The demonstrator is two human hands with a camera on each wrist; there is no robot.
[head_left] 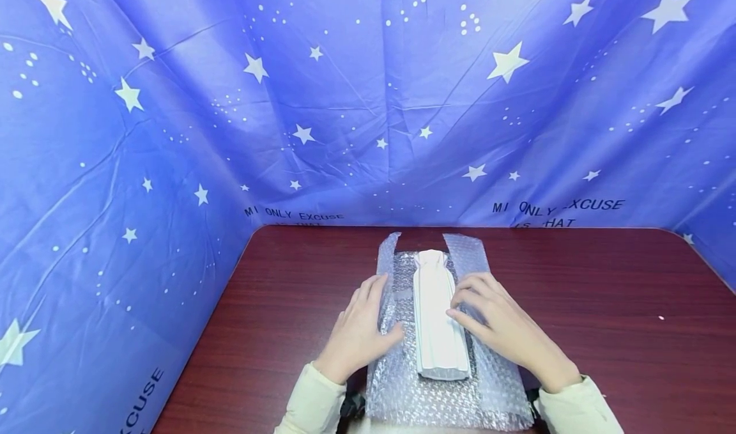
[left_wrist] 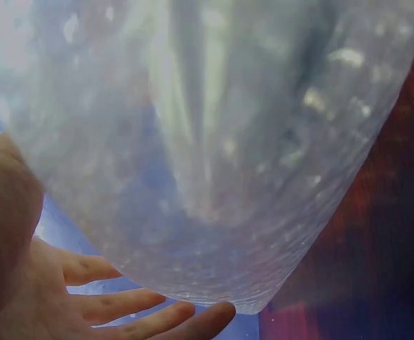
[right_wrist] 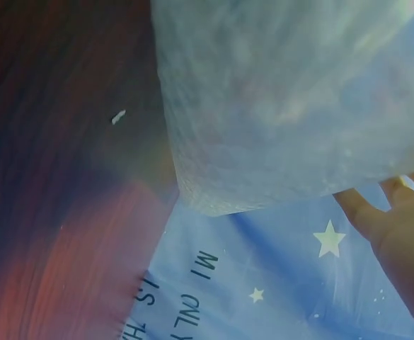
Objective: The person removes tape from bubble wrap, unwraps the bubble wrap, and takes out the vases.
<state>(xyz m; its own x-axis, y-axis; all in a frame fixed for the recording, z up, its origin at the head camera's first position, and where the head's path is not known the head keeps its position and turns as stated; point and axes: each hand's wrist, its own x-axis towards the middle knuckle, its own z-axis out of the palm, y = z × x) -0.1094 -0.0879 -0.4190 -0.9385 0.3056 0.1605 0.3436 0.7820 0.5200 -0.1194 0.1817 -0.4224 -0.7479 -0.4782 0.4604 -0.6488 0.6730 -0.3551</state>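
A long white object (head_left: pixel 439 319), narrowed like a neck near its far end, lies lengthwise on a sheet of bubble wrap (head_left: pixel 402 405); its exact kind is unclear. The wrap's two sides rise as flaps beside it. My left hand (head_left: pixel 359 332) is at the left flap, fingers fairly straight and spread, the thumb over the wrap. In the left wrist view the left fingers (left_wrist: pixel 132 312) extend along the wrap's edge. My right hand (head_left: pixel 500 319) is over the right flap, fingers lightly bent, their tips at the white object's right side. The wrap partly hides these fingers in the right wrist view.
The dark red wooden table (head_left: pixel 609 306) extends to both sides. A blue curtain (head_left: pixel 345 101) with white stars stands behind and to the left. A small white scrap (head_left: pixel 661 318) lies on the table at the right.
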